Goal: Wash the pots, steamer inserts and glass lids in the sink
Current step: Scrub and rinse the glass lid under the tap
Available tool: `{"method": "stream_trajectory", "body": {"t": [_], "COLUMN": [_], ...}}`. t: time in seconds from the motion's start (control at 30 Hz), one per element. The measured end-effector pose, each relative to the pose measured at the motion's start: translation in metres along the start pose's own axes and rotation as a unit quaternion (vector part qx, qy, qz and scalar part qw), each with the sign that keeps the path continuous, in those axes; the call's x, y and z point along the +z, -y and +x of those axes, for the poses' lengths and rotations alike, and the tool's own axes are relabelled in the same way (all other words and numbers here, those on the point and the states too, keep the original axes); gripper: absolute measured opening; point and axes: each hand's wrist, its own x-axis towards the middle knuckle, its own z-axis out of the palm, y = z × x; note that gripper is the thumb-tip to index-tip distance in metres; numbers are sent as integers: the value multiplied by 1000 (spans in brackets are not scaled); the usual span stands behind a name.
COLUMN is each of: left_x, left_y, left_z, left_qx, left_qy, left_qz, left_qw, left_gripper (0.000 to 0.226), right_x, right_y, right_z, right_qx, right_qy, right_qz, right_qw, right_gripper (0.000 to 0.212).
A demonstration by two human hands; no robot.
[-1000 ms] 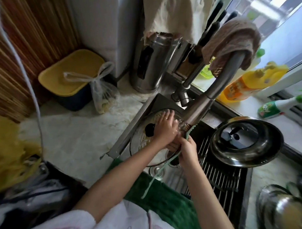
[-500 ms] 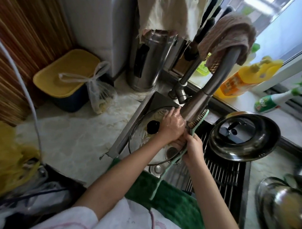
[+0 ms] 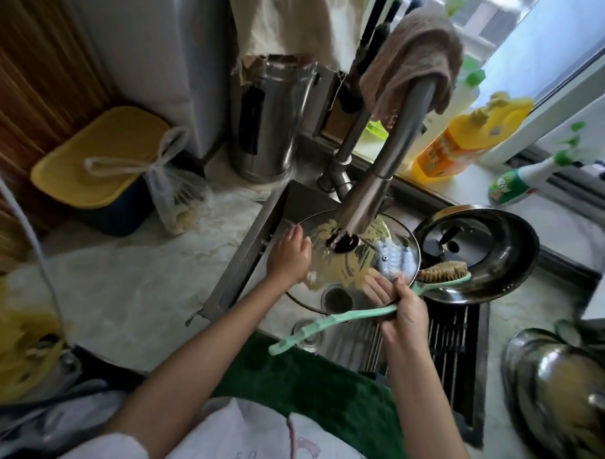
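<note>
Glass lid (image 3: 371, 261) under faucet (image 3: 378, 182), left hand (image 3: 290, 257) gripping its rim, right hand (image 3: 405, 311) clutching brush (image 3: 348, 315); bottle labels unreadable

Orange bottle (image 3: 462, 143) label: printing too blurred to read
Green spray bottle (image 3: 510, 187) label: characters illegible

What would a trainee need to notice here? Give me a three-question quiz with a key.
1. True or false: the tap runs water onto the glass lid.
2. Which hand holds the green-handled brush?
A. left
B. right
C. neither
3. Fill in: the left hand holds the lid at its ____ edge.

Key:
1. True; water hits the lid's black knob.
2. B; the right hand grips the brush and the lid's near rim together.
3. Left.
</note>
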Motion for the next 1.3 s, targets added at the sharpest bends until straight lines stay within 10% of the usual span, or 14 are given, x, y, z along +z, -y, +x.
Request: {"method": "stream_trajectory", "body": {"t": [0.57,0.73,0.9,1.03,1.3], "left_x": [35,11,29,4,-61], "left_y": [-29,-28,-39,-34,-59], "left_z": [-49,-1,-66,-89,-82], "left_qx": [75,-82,82,140,-40], "left_qy": [29,39,48,231,288], "left_qz": [3,-48,13,-137,-367], "left_qw": [997,995,995,953,883], "left_gripper": [50,47,52,54,28], "right_x": [-22,-21,-16,-19,-28], "right_y": [27,30,35,34,65], "right_z": [-7,-16,-12,-5,-30], "right_qx": [8,1,-29,-57,-198], "right_qy": [-9,12,0,-14,71], "right_qz": [-33,-45,-62,-76,-304], "right_qw": [999,999,998,995,929], "right_gripper": [25,25,21,17,15]}}
